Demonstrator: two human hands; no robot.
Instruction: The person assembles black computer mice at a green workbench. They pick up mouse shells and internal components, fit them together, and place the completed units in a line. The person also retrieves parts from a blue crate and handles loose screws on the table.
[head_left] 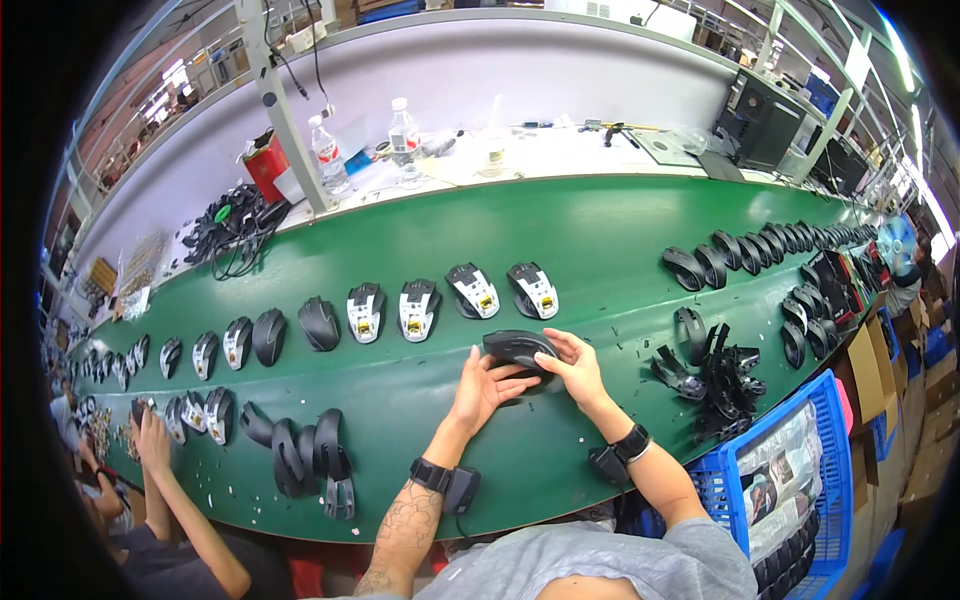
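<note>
A black computer mouse [516, 346] is held just above the green bench by both hands. My left hand [480, 393] supports it from below and the near side, fingers bent against its underside. Gripping its right end is my right hand [577, 372], thumb pressed on the shell. Beyond them stand several opened mice with white inner frames, the closest being one white-framed mouse [532, 291] and another opened mouse [472, 291]. Further left in that row are black-covered mice, such as a closed mouse [319, 324]. The underside of the held mouse is hidden.
Black shells [290, 460] lie front left, near a co-worker's hands [152, 442]. To the right are a heap of black plastic parts [715, 385] and a long row of black mice [684, 268]. A blue basket [735, 492] stands front right. Bottles [404, 142] line the back shelf.
</note>
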